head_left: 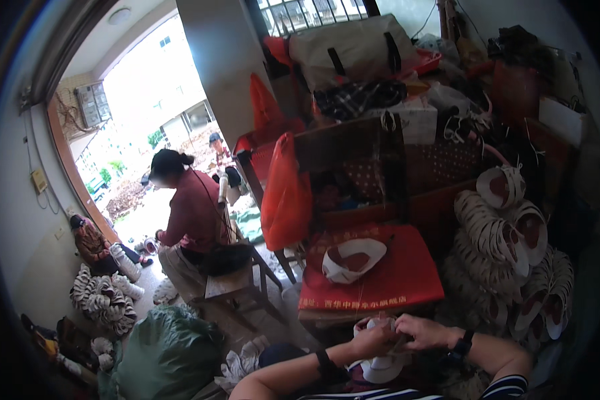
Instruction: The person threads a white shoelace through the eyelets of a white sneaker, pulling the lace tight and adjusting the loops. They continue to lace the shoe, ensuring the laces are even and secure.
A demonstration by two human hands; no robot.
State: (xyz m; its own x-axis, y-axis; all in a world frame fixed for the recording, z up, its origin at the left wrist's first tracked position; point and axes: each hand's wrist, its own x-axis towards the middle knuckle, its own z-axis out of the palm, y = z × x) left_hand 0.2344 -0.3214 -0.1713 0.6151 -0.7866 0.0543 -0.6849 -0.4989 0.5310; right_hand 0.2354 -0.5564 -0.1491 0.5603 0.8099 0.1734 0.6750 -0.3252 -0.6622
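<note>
Both hands meet low in front of me, at the near edge of a stool covered in red cloth. My left hand (pixel 373 339) is closed around a white shoe upper (pixel 384 368), whose lower part hangs toward my lap. Close beside it, my right hand (pixel 419 332) is pinched at the top of the piece; what lies between its fingertips is too small to make out. On the red cloth (pixel 407 277) rests another white shoe upper (pixel 353 260) with a reddish-brown lining. A thin thread seems to run from it toward my hands.
Stacked white shoe uppers (pixel 493 240) rise at my right. An orange plastic bag (pixel 287 200) hangs by a cluttered shelf. Left stand a green sack (pixel 170 347) and a pile of uppers (pixel 103 300). A seated person (pixel 193 207) works near the doorway; another (pixel 93 247) sits by the wall.
</note>
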